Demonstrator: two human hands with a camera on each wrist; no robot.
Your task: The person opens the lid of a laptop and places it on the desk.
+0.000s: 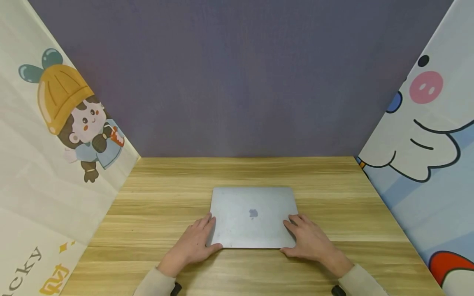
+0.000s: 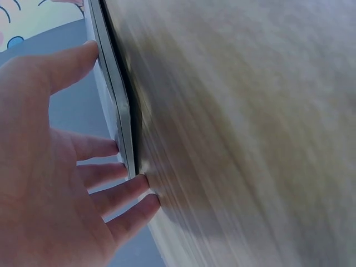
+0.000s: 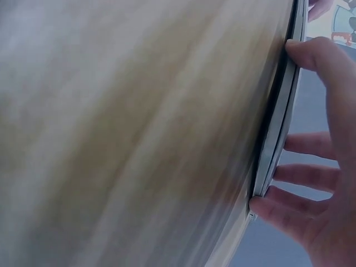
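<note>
A closed silver laptop (image 1: 255, 230), its lid bearing a dark apple logo, lies flat on the wooden table. At its left front corner is my left hand (image 1: 194, 241), with the thumb by the front edge and the other fingers along the left side. My right hand (image 1: 311, 240) touches the opposite front corner, some fingertips over the lid's right margin and the thumb at the front edge. In the left wrist view, the fingers of the left hand (image 2: 53, 144) are spread and fairly straight against the laptop's thin edge (image 2: 125, 117). The right wrist view shows the right hand (image 3: 328, 161) similarly spread.
The wooden table (image 1: 166, 181) extends around the laptop. A dark grey panel (image 1: 237, 82) stands along its back edge. Printed cartoon sheets flank it, a cream sheet (image 1: 33, 172) at left and a blue-and-white sheet (image 1: 407, 205) at right.
</note>
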